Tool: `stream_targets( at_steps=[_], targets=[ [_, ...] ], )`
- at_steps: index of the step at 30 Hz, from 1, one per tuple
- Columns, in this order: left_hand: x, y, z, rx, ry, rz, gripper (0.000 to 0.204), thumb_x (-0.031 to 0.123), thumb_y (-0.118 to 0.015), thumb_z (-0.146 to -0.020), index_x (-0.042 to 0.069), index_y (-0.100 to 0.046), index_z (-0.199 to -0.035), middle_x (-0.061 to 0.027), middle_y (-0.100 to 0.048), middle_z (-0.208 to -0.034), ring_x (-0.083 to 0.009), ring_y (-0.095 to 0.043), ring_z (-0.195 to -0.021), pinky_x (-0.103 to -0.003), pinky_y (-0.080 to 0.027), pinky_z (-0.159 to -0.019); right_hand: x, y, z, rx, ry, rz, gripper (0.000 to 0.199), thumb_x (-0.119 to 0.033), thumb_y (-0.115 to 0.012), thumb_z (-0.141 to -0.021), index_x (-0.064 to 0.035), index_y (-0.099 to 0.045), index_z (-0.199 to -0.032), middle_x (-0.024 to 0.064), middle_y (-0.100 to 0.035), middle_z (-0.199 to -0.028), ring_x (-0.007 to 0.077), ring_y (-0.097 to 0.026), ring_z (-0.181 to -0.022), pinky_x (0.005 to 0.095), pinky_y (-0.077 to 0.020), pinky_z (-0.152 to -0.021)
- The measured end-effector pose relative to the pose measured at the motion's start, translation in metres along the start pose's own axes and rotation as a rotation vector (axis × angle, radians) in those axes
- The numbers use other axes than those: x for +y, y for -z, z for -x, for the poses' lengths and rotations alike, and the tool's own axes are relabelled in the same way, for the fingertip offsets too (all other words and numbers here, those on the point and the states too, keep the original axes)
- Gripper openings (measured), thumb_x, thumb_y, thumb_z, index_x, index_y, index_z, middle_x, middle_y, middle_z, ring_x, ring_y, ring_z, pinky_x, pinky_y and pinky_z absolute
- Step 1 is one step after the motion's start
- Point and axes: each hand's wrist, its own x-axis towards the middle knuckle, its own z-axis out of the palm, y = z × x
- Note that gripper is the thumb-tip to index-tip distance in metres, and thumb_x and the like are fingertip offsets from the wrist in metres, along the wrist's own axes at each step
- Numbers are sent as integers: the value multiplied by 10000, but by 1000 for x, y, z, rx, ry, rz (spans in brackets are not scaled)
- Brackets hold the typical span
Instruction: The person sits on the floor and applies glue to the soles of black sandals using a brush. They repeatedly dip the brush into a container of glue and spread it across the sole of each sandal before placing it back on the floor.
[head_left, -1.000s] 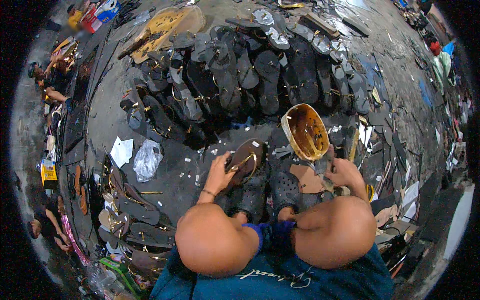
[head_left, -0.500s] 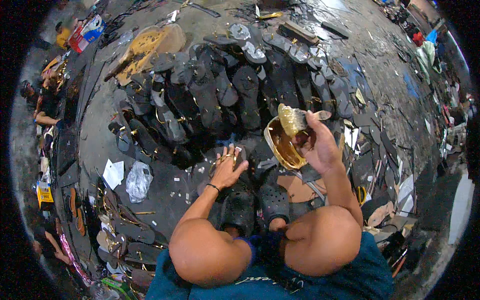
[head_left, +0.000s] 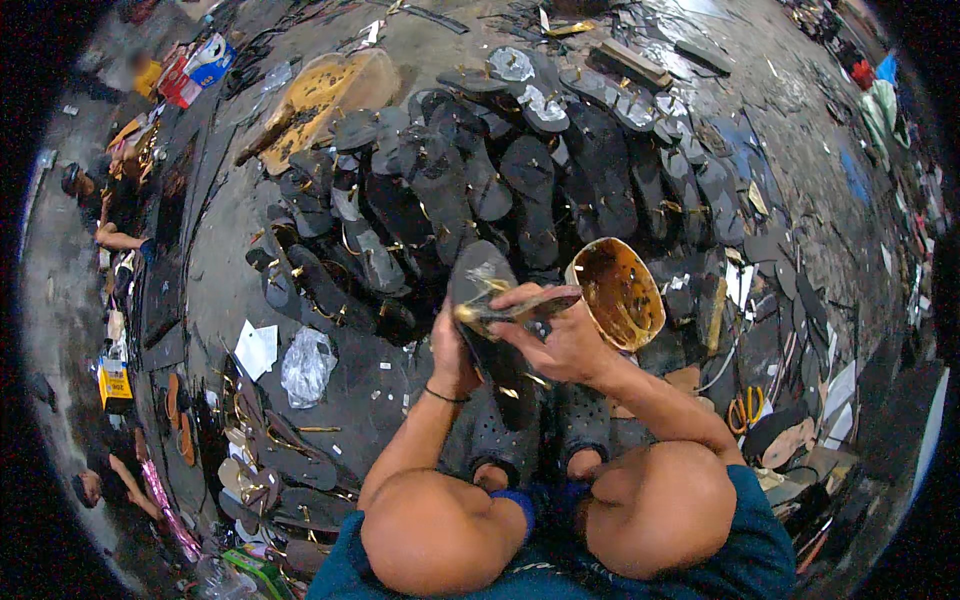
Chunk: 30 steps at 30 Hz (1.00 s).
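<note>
My left hand (head_left: 453,350) is closed round the edge of a dark flip-flop sole (head_left: 482,266), which it holds tilted above my shoes. My right hand (head_left: 565,340) grips a brush (head_left: 545,300), its handle pointing right. The brush's pale, wet bristles lie against the face of the sole, where a glossy smear shows. Just right of that hand stands a cut-open tub (head_left: 570,268), its inside coated with amber, glue-like liquid. Beyond my hands, many dark soles with gold-coloured strap ends (head_left: 440,185) lie crowded together.
A yellowed, stained tray (head_left: 330,95) lies at the far left. Nearer are a crumpled clear plastic bag (head_left: 310,368) and white paper (head_left: 257,348). Yellow-handled scissors (head_left: 745,408) rest among scraps on the right. People sit along the left edge.
My left hand has picked a sole up off the floor. My right hand has brought the brush leftward from above the tub onto that sole. The view has shifted slightly.
</note>
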Motion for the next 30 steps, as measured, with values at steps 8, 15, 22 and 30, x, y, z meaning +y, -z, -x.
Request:
stream_targets(
  at_steps=[8, 15, 22, 30],
  targets=[
    [5, -17, 7, 39, -165, 5, 464, 411, -451, -1018, 12, -583, -1213, -68, -664, -1053, -169, -651, -899, -312, -534, -796, -12, -1, -3, 211, 47, 147, 103, -143, -706, -862, -58, -656, -889, 104, -689, -982, 270, -669, -887, 363, -503, -773],
    [13, 16, -10, 65, -141, -418, 467, 458, -469, -1002, 28, -634, -1079, -46, -680, -971, -133, -653, -778, -282, -534, -714, 14, -24, 10, 202, -601, -736, 266, -219, -707, -896, -34, -622, -1066, 40, -646, -1015, 147, -614, -938, 331, -503, -830],
    [-34, 92, 95, 189, 578, 27, 718, 668, -394, -931, 95, -498, -1353, -96, -608, -1240, -295, -596, -1098, -465, -465, -966, 18, 29, -8, 459, -697, -795, 308, -254, -709, -888, -49, -622, -1101, 33, -654, -1003, 135, -607, -920, 293, -487, -828],
    [14, 39, 1, -250, 45, 217, 635, 613, -425, -950, 79, -550, -1270, -49, -655, -1135, -191, -620, -1029, -318, -478, -945, 0, -34, -6, 126, -225, -41, 269, -198, -724, -859, -29, -645, -1052, 74, -695, -916, 152, -640, -857, 301, -497, -791]
  ],
)
